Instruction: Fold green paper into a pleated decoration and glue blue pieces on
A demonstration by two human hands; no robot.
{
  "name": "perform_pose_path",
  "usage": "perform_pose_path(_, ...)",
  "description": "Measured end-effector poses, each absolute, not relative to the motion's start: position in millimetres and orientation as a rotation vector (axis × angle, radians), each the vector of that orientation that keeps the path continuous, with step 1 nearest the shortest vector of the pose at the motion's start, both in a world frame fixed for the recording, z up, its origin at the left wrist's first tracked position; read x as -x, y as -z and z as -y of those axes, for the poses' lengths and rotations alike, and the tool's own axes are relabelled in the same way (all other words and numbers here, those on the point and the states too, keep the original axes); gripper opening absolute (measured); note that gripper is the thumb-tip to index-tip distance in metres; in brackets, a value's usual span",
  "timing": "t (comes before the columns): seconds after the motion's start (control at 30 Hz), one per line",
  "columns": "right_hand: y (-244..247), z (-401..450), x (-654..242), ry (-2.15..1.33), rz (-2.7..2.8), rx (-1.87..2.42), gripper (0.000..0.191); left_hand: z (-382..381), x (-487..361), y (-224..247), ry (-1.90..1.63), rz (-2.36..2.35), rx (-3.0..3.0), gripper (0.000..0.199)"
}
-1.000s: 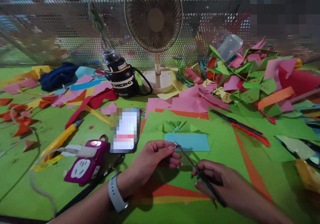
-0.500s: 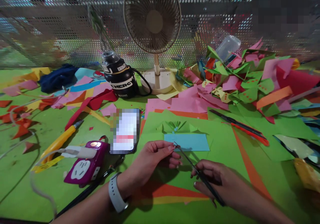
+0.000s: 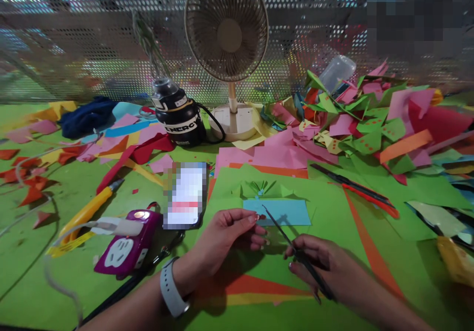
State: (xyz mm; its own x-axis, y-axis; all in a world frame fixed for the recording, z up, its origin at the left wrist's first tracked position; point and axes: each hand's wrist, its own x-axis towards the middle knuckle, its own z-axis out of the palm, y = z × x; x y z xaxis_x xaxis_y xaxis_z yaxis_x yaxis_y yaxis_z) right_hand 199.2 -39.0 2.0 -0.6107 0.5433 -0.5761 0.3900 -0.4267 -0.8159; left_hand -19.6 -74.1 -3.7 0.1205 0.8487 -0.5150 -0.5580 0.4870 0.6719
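My left hand (image 3: 229, 232) pinches a tiny dark red scrap (image 3: 261, 217) between thumb and index finger, its other fingers curled beneath. My right hand (image 3: 322, 259) is closed around slim black-handled scissors (image 3: 305, 267). Their thin tips point up and left, just beyond the scrap and over a light blue paper rectangle (image 3: 292, 212). Beneath both hands lies a large green paper sheet (image 3: 326, 207). Above the blue rectangle stands a fan-like tuft of green paper strips (image 3: 261, 188) with small light blue bits at its base.
A phone (image 3: 185, 195), purple power adapter (image 3: 128, 242) and yellow cutter (image 3: 87, 210) lie left. Red-and-black scissors (image 3: 365, 193) rest right. Behind stand a black bottle (image 3: 179, 116) and a fan (image 3: 229, 35). Coloured paper scraps (image 3: 366, 119) pile up at right. A perforated screen (image 3: 111, 50) closes off the back.
The scissor tips have moved slightly right and up, away from my left fingertips. The red scrap now shows more plainly in my left pinch, while the left hand stays nearly still.
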Motion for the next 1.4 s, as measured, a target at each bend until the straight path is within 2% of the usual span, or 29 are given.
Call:
perform_pose_path(0.63, 12, 43, -204, -2.18, 1.577, 1.332, 0.035, 73, 18, 6, -1.064, -1.001, -0.339, 0.03)
perform_pose_path(1.03, -2, 42, -205, -2.167, 1.67, 1.328, 0.049, 73, 21, 5, -1.074, -1.03, -0.367, 0.029)
perform_pose_path(1.4, -1, 45, -203, -2.174, 1.701, 1.373, 0.037, 74, 19, 6, -1.041, -1.01, -0.383, 0.028)
